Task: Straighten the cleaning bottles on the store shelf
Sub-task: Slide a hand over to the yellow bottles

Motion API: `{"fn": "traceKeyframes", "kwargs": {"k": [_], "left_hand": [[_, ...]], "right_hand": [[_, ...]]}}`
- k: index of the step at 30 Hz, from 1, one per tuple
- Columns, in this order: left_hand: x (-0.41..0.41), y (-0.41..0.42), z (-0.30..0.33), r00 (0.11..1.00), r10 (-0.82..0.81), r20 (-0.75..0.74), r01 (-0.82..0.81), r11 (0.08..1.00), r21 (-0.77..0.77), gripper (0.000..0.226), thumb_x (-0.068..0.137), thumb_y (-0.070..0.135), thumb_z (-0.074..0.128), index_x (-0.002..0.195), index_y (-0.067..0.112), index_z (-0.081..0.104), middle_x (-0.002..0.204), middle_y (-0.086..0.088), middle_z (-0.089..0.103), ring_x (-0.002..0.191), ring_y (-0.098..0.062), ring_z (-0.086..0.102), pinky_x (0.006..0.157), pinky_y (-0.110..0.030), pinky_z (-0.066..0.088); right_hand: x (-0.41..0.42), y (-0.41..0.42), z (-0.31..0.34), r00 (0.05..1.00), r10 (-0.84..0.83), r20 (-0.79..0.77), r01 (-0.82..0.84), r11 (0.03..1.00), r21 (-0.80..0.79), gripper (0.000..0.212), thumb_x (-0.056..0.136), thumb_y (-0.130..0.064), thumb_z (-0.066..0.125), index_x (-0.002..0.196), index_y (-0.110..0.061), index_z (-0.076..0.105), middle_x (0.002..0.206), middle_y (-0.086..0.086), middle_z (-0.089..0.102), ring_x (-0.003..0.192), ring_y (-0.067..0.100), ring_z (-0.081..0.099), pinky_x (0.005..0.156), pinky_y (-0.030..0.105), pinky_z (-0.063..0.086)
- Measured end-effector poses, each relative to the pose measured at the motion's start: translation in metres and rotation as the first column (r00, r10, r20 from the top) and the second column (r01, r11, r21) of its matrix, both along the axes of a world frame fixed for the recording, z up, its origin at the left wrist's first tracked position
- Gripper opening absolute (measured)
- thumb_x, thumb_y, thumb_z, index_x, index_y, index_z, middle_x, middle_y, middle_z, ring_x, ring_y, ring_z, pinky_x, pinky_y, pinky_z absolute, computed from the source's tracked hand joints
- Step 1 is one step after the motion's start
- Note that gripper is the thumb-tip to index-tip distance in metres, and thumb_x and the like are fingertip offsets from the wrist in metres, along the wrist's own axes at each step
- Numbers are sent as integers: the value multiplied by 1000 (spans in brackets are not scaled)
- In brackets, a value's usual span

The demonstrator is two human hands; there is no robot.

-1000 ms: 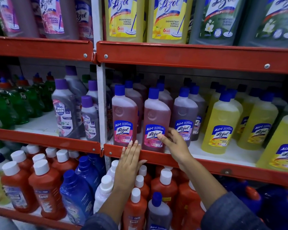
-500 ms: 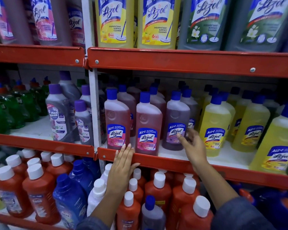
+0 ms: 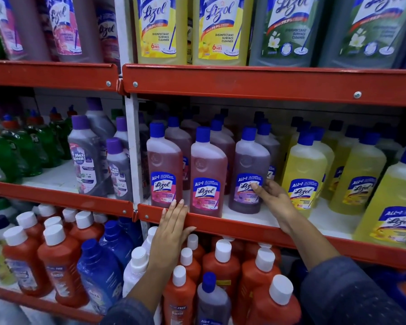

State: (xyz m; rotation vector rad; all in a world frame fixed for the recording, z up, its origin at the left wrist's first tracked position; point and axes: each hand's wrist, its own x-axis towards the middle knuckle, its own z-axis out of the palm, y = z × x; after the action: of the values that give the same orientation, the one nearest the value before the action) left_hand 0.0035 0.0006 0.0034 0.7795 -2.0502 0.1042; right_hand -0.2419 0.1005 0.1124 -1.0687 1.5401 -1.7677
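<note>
Three blue-capped Lizol bottles stand at the front of the middle shelf: a pink bottle (image 3: 165,167), a second pink bottle (image 3: 208,177) and a purple bottle (image 3: 250,170). My right hand (image 3: 273,198) wraps the purple bottle's lower right side, thumb on its label. My left hand (image 3: 172,227) lies flat, fingers apart, on the red shelf edge (image 3: 244,227) below the first pink bottle. Yellow Lizol bottles (image 3: 304,174) fill the shelf to the right.
Grey Max Kleen bottles (image 3: 86,156) and green bottles (image 3: 21,151) stand left of the white upright (image 3: 133,148). Large Lizol jugs (image 3: 159,29) sit on the top shelf. Orange white-capped bottles (image 3: 223,263) and blue bottles (image 3: 101,273) crowd the lower shelf.
My right hand moved right from the second pink bottle's label to the purple bottle and closed on its side. My left hand stayed on the shelf edge.
</note>
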Motion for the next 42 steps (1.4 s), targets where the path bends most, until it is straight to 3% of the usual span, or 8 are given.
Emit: {"fn": "traceKeyframes", "kwargs": {"k": [5, 13, 16, 22, 25, 30, 36, 42], "left_hand": [[0, 0, 1, 1000, -1, -9, 1, 1000, 4, 58, 97, 51, 31, 133, 8, 46, 139, -12, 50, 137, -21, 31, 120, -29, 10], [1, 5, 3, 1000, -14, 3, 14, 999, 31, 59, 97, 51, 29, 132, 7, 46, 139, -13, 50, 136, -23, 32, 119, -28, 7], [1, 5, 3, 1000, -17, 11, 16, 999, 49, 60, 97, 52, 28, 133, 7, 45, 139, -13, 50, 137, -22, 30, 119, -28, 6], [0, 4, 4, 1000, -10, 19, 9, 999, 50, 58, 96, 50, 30, 134, 8, 44, 139, -13, 50, 137, -21, 29, 119, -26, 4], [0, 4, 3, 1000, -2, 20, 1, 999, 50, 59, 97, 51, 30, 133, 7, 45, 139, -13, 50, 137, -22, 30, 120, -27, 5], [0, 5, 2, 999, 13, 31, -14, 998, 58, 59, 95, 50, 31, 134, 8, 44, 140, -12, 49, 138, -22, 30, 120, -26, 5], [0, 5, 2, 999, 20, 32, -22, 999, 46, 57, 94, 47, 36, 134, 8, 44, 141, -12, 48, 138, -22, 30, 120, -27, 6], [-1, 4, 2, 999, 32, 19, -32, 999, 25, 55, 93, 44, 38, 134, 7, 43, 141, -13, 49, 138, -22, 28, 119, -28, 7]], "right_hand": [[2, 14, -5, 995, 28, -91, -27, 1000, 6, 44, 87, -21, 66, 128, -9, 54, 121, 11, 67, 102, 16, 67, 67, 16, 57], [8, 32, -13, 986, 18, -166, -13, 1000, 28, 63, 71, -45, 69, 125, -15, 56, 119, 6, 69, 108, 19, 67, 88, 39, 58], [10, 38, -15, 981, 9, -192, -3, 1000, 30, 56, 76, -42, 68, 125, -16, 57, 120, 5, 69, 108, 16, 66, 85, 32, 59], [-1, 63, -13, 826, -537, -174, 498, 838, -222, 40, 85, -32, 69, 119, -13, 60, 116, 2, 63, 108, 17, 59, 77, 16, 43], [-22, 67, -7, 776, -607, -175, 581, 794, -177, 53, 82, -39, 71, 127, -16, 53, 129, 5, 55, 116, 17, 52, 84, 22, 43], [-53, 63, 8, 885, -453, -105, 452, 891, -38, 68, 83, -38, 69, 140, -14, 41, 134, 3, 49, 124, 19, 47, 95, 32, 40], [-68, 68, 14, 975, -216, -55, 218, 976, 28, 40, 90, -30, 61, 124, -9, 57, 101, 1, 67, 87, 9, 63, 80, 25, 48], [-71, 76, 15, 985, -155, -70, 157, 987, 24, 36, 89, -29, 62, 121, -14, 56, 110, 5, 67, 94, 14, 64, 85, 30, 49]]}}
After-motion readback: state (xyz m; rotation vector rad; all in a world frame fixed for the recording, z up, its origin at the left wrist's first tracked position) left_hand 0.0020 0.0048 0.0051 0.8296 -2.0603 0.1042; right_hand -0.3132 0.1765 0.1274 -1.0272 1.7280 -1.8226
